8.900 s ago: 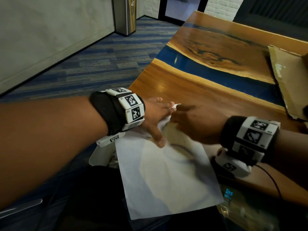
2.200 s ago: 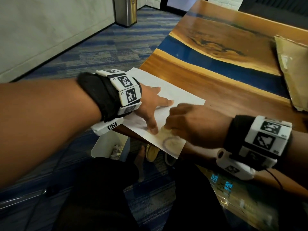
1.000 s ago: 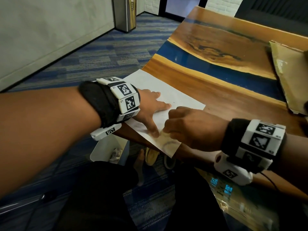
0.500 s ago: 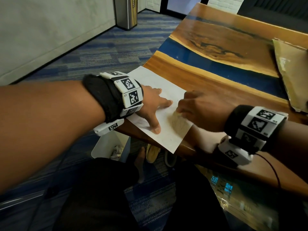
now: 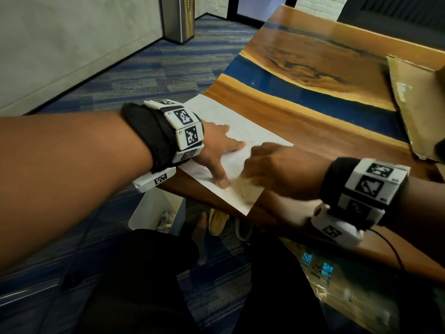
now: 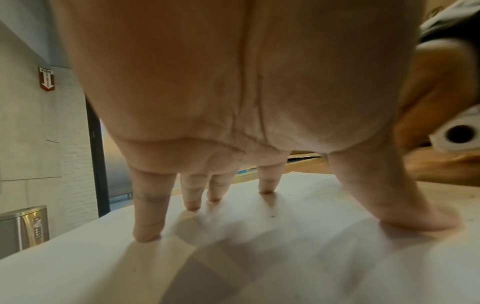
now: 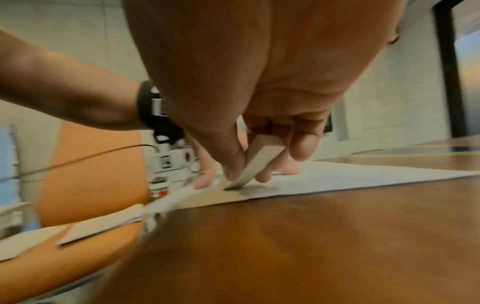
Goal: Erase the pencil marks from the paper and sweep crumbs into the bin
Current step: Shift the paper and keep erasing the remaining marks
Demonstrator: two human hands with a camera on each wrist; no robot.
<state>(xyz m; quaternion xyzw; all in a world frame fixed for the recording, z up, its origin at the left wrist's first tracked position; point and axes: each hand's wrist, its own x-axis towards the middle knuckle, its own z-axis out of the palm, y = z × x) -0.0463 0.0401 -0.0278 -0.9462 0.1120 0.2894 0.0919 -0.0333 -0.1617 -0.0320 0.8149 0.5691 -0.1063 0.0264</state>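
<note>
1. Landmark: the paper [image 5: 237, 150], a white sheet lying on the wooden surface [image 5: 313, 131], its near corner hanging a little past the surface edge toward the person.
2. Nearest, below that overhanging corner and to its left, a white bin [image 5: 154, 208] stands on the carpet. Crumpled scraps of white paper lie inside; nothing else in it can be made out.
3. On the paper's near corner, the right hand [image 5: 281, 169] pinches a white eraser [image 7: 259, 162] between thumb and fingers, its lower edge pressed on the sheet where a grey smudge [image 7: 249, 190] shows.
4. Just left of it on the paper, the left hand [image 5: 216, 150] lies spread, straight fingertips [image 6: 146, 236] and thumb pressing the sheet flat, gripping nothing.
5. Step in hand, as I judge it: the erasing. Sweeping has not begun; a few dark specks lie on the sheet near the left fingers.
6. Next move likely calls for short strokes with firm downward hold from the left hand, since the unsupported corner could buckle or tear.
7. Beyond the paper, to its far right, a cardboard piece [image 5: 414, 104] rests on the surface; whether it holds anything cannot be told.
</note>
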